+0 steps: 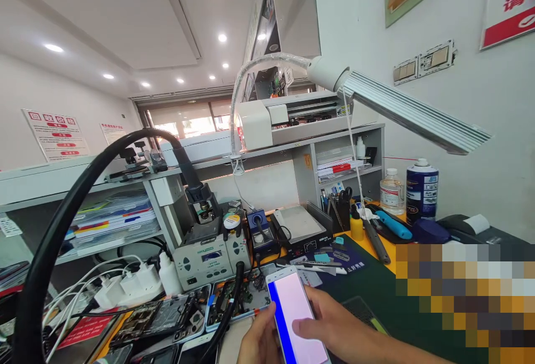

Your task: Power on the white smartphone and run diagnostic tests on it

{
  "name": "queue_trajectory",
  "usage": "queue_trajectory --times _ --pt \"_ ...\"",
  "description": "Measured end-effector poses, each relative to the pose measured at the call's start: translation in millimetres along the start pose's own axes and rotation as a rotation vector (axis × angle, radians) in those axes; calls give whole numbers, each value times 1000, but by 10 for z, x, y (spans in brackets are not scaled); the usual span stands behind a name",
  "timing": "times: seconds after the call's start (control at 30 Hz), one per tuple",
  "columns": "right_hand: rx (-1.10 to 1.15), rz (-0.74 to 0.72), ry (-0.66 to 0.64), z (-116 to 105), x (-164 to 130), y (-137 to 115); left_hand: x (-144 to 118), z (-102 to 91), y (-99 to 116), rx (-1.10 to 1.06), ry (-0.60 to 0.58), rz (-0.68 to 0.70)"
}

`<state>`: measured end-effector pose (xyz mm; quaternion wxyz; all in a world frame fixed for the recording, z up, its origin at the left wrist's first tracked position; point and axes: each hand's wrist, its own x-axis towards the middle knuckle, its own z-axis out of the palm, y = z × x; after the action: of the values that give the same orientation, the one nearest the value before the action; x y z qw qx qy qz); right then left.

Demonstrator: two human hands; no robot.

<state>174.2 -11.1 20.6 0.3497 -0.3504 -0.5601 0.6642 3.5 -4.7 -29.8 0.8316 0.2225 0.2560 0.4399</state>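
A white smartphone (pixel 298 319) is held upright in front of me, its lit screen pale pink with a blue band down the left side. My left hand (pixel 259 337) grips its lower left edge, fingers mostly behind it. Around the right edge wraps my right hand (pixel 330 319), with the thumb lying over the screen. Behind the phone are a tray of circuit boards (pixel 253 291) and several thin tools (pixel 317 266). A dark green mat (pixel 363 280) stretches out to the right of the phone.
A hot-air station (pixel 209 261) with a thick black hose (pixel 71 202) stands at the left back. Dismantled phones (pixel 167 319) and a power strip with chargers (pixel 129 286) lie left. A spray can (pixel 422 191) and a clear bottle (pixel 392 191) stand right. A lamp (pixel 418 110) hangs overhead.
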Motion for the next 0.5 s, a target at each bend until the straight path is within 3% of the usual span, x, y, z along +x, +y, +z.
queue_trajectory --times 0.27,0.5 --pt "218 36 -13 -61 77 113 -33 39 28 29 -38 10" --pt "-25 5 45 -23 66 123 22 -80 4 58 -13 -20"
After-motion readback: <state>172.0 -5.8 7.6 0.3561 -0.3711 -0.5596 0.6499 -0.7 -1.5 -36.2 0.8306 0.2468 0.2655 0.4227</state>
